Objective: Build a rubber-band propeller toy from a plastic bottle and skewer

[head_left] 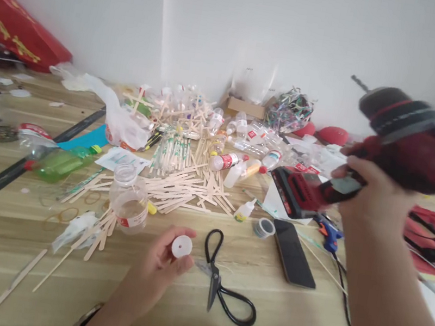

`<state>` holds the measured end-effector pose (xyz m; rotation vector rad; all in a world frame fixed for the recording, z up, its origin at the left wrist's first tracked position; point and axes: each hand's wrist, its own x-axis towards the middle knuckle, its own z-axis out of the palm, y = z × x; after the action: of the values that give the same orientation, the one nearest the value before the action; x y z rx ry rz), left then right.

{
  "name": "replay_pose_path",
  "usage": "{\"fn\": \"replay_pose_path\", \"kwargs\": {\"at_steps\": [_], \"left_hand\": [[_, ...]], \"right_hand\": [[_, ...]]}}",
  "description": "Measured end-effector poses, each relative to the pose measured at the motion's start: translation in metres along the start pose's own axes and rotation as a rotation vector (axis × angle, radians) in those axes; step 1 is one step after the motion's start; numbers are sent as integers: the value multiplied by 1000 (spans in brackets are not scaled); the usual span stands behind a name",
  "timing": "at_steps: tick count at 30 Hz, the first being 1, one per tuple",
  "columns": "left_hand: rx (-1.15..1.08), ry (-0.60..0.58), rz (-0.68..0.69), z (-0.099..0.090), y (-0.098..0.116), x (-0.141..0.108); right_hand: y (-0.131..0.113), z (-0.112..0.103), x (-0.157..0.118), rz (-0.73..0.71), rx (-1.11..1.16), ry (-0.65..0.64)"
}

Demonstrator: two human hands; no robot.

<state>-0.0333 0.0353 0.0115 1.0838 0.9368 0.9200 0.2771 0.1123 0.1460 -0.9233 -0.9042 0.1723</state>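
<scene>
Between the thumb and fingers of my left hand (163,262) is a white bottle cap (181,246), its flat top facing me with a small dark hole near the middle. My right hand (377,194) grips the handle of a red and black cordless drill (416,134), raised at the right. A drill bit (360,83) in its chuck points up and left, well apart from the cap. Black-handled scissors (215,278) lie on the table just right of my left hand. A clear plastic bottle without a cap (129,201) stands behind that hand.
Wooden craft sticks (184,188) are heaped mid-table, with plastic bottles (246,140) behind. A phone (294,252), a tape roll (264,227), a small glue bottle (244,211) and a blue glue gun (330,233) lie below the drill. A green bottle (64,163) rests left.
</scene>
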Motion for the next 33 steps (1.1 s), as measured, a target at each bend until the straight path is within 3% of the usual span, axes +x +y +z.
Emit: {"fn": "replay_pose_path", "kwargs": {"at_steps": [7, 13, 20, 25, 27, 33], "left_hand": [[69, -47, -92, 0, -10, 5], [70, -75, -134, -2, -14, 12], [87, -81, -217, 0, -13, 17], [198, -56, -65, 0, -12, 21], [224, -52, -77, -2, -12, 21], [326, -182, -129, -3, -11, 20]], "right_hand": [[82, 9, 5, 75, -86, 24], [122, 5, -9, 171, -148, -51], [150, -3, -16, 254, -167, -194], [162, -2, -18, 278, -173, -242], [164, -1, -18, 293, -180, -255], [164, -2, -18, 334, -217, -323]]}}
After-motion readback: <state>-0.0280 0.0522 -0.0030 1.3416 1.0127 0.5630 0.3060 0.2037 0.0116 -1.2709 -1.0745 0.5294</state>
